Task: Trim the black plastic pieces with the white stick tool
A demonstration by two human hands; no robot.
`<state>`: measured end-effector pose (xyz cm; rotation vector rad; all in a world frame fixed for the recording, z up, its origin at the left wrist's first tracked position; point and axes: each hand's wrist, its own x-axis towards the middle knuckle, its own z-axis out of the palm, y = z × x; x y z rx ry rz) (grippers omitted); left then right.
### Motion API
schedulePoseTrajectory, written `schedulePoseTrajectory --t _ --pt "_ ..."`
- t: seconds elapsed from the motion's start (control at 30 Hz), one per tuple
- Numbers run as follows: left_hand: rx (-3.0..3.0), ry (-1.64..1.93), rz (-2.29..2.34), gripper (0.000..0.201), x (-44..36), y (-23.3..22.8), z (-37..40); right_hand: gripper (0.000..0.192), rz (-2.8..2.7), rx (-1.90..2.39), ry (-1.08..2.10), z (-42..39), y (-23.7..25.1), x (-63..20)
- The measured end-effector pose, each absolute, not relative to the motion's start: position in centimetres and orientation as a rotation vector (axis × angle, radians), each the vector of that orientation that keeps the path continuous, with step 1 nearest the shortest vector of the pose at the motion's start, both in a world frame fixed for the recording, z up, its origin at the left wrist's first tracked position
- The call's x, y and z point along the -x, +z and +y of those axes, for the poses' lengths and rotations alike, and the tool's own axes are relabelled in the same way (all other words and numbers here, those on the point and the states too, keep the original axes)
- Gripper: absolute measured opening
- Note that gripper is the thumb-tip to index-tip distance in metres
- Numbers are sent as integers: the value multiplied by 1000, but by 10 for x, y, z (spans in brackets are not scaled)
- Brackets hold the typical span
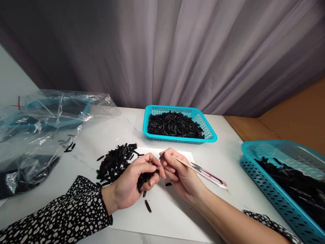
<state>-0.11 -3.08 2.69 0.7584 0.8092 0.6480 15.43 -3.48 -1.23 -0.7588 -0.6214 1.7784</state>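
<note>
- Black strips (146,177) sit bunched in the left hand (132,184), whose fingers curl closed around them; the hand hovers over a white sheet (172,210) near the counter's front edge
- right hand (181,176) pinches a thin pale tool (203,172) between thumb and fingers, closed on it; its tip meets the left fingertips, its far end points toward the counter's right edge
- loose pile of black strips (115,162) lies on the counter (223,159) just left of the hands, partly on the sheet; a few stray strips (148,206) lie on the sheet under the left hand
- teal basket (209,135) full of the same strips stands toward the back edge, behind the hands
- second teal basket (269,183) sits at the right edge, also holding dark strips
- crumpled clear plastic bag (45,128) covers the left edge; dark pieces show through it
</note>
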Motion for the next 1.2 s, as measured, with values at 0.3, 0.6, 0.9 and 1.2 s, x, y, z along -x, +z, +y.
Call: schedulePoseTrajectory --t 0.3,0.6,0.9,1.2 --pt "-854 755 909 19 0 26 -30 25 -546 695 1786 -30 -9 -154" --pt "-946 829 950 34 -1 24 -31 24 -568 653 1800 -31 -8 -155" --pt "-826 792 930 23 1 27 -28 23 -599 642 1812 -31 -12 -156" --pt "-901 790 988 41 1 20 -25 33 -1135 1079 1610 -18 8 -183"
